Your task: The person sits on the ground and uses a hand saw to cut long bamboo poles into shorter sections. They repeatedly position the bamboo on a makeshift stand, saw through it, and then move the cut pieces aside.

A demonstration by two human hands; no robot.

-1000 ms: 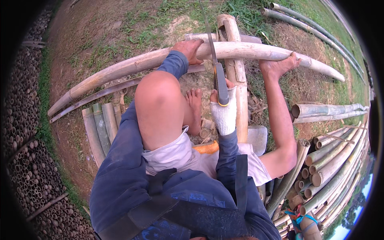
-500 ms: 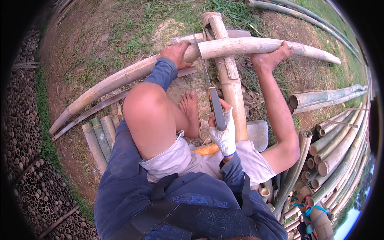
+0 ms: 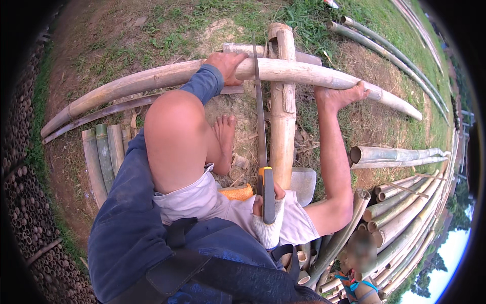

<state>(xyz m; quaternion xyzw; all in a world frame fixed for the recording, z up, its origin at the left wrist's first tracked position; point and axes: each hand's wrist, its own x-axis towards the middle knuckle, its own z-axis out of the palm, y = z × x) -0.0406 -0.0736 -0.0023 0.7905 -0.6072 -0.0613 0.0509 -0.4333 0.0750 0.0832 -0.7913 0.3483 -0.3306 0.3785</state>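
A long, pale, curved bamboo pole [image 3: 304, 72] lies crosswise on an upright-looking thick bamboo support [image 3: 282, 126]. My left hand [image 3: 226, 66], bare, is wrapped over the pole just left of the support. In my right hand [image 3: 267, 227], which wears a white knit glove, is the grey and yellow handle of a hand saw [image 3: 261, 131]. The saw's long blade runs away from me and crosses the pole between my left hand and the support. My bare right foot [image 3: 344, 96] presses against the pole on the right. How deep the blade sits cannot be made out.
Cut bamboo pieces [image 3: 104, 152] lie left of my leg, and a huge stack of cut tubes [image 3: 33, 223] lines the far left. Long bamboo poles [image 3: 405, 207] are piled at right. Another person [image 3: 362, 258] is at lower right. A grey flat piece [image 3: 304, 185] lies by the support.
My right hand has drawn the saw back toward my body, so more blade shows on the near side of the pole. The whole view has shifted slightly; my left hand keeps its hold.
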